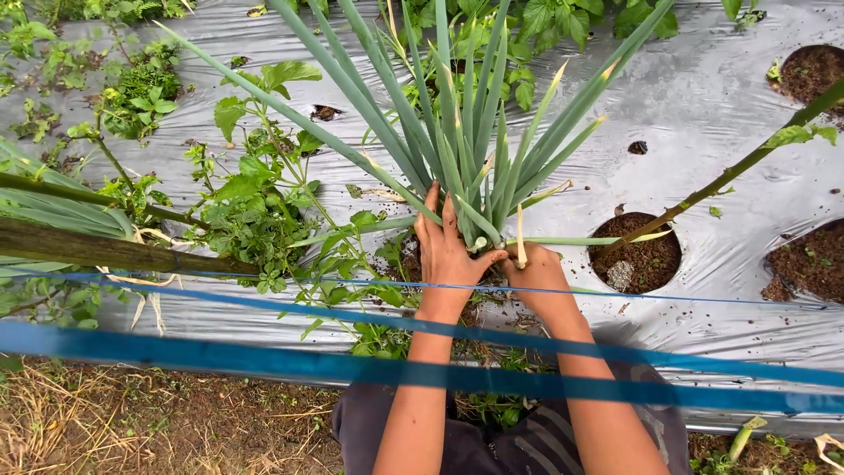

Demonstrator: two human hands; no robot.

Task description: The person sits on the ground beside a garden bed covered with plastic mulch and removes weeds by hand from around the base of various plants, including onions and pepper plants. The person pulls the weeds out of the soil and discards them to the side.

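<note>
Two bare forearms are seen, with no sleeves, gloves, watch or rings on the left hand (444,255) or the right hand (536,273). Dark grey clothing (492,444) with faint lighter stripes is worn below them.

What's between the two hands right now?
In the head view, the base of the leek clump stands between the left hand and the right hand; both hands touch it low on the stalks.

Shiny plastic, waxy leaves
Silver mulch sheet (703,114) is glossy, wrinkled plastic; green onion leaves (457,132) look smooth and matt-waxy; soil in the holes (646,259) crumbly; blue straps (264,361) smooth plastic.
</note>
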